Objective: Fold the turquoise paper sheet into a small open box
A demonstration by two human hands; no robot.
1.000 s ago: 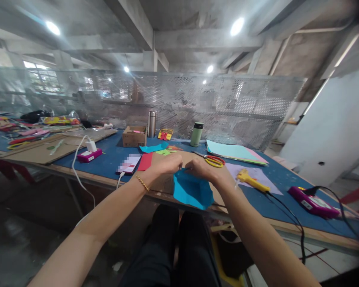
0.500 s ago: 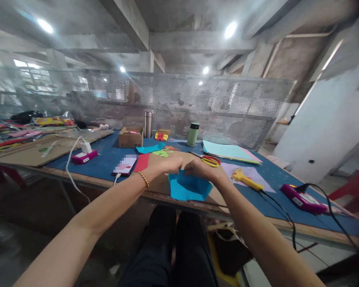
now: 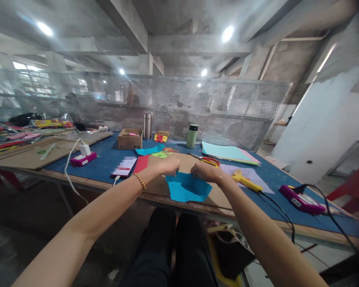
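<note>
A bright blue sheet of paper point(image 3: 187, 188) lies on a brown cardboard board point(image 3: 218, 195) at the table's near edge. My left hand point(image 3: 166, 165), with a gold bracelet on its wrist, pinches the sheet's far left edge. My right hand point(image 3: 206, 172) is closed on the far right edge. Both hands sit close together, knuckles up, with the paper hanging toward me.
Red-and-yellow scissors point(image 3: 208, 160), a yellow glue gun point(image 3: 245, 180) with a black cord, a stack of coloured paper point(image 3: 229, 153), a green bottle point(image 3: 192, 136), a steel flask point(image 3: 147, 126), a cardboard box point(image 3: 131, 139), a phone point(image 3: 124, 167) and pink devices point(image 3: 300, 199) lie on the blue table point(image 3: 107, 161).
The blue paper has flattened down onto the cardboard; it hung over the table edge before. My hands drew slightly apart and the view shifted a little to the right.
</note>
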